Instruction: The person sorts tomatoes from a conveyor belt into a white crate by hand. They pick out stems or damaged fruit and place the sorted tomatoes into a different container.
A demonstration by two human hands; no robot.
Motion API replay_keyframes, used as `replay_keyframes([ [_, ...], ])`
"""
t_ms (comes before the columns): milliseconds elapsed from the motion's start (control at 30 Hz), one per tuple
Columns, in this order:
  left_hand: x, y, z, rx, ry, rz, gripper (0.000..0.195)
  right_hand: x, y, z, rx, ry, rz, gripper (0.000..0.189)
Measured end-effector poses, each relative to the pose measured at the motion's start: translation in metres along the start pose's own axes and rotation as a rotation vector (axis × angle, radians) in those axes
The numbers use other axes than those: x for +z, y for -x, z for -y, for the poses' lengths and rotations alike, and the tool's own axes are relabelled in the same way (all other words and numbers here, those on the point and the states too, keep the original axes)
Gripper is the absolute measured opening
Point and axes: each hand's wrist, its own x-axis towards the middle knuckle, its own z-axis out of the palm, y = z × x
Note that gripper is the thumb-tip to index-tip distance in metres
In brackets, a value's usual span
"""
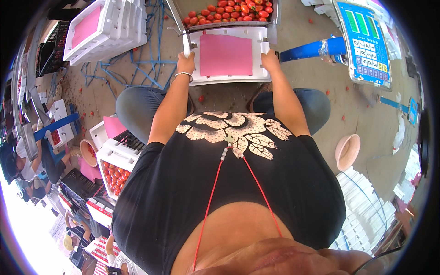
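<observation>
Before me is a white foam crate (225, 79) with a pink paper sheet (226, 55) lying in it. My left hand (186, 62) is closed around the crate's left edge. On the opposite side, my right hand (270, 61) grips the right edge. Just beyond the crate, a metal chute (227, 26) holds many small red tomatoes (235, 12), and its lip meets the crate's far side. A blue scale post (311, 50) stands right of my right hand and carries a keypad display (364, 44).
Stacked white crates (127, 31) and tangled blue strapping (153, 65) are on the left. A crate of tomatoes (117, 175) is beside me, with co-workers (29, 161) farther left. A pink basin (348, 152) and white crate stacks (364, 206) stand right. Loose tomatoes (201, 98) dot the floor.
</observation>
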Motion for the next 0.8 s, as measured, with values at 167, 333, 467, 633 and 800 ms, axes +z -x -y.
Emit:
replay_keyframes([
  [167, 0.01, -0.006, 0.028, 0.061, -0.073, -0.018, 0.057, -0.003, 0.006, 0.005, 0.0, 0.022, 0.008, 0.049],
  [333, 0.007, 0.011, 0.004, -0.025, 0.067, 0.064, 0.059, 0.001, 0.003, -0.005, 0.011, -0.025, -0.061, 0.048],
  [467, 0.026, 0.009, 0.032, 0.272, -0.3, -0.465, 0.049, -0.007, 0.045, 0.031, -0.228, 0.17, -0.461, 0.047],
  [633, 0.002, 0.094, -0.053, 0.253, 0.515, -0.029, 0.035, -0.002, 0.069, 0.067, -0.458, -0.515, -0.235, 0.044],
  [800, 0.02, 0.038, -0.118, -0.282, 0.91, 0.105, 0.055, -0.032, 0.008, 0.116, 0.063, -1.216, 0.084, 0.066],
])
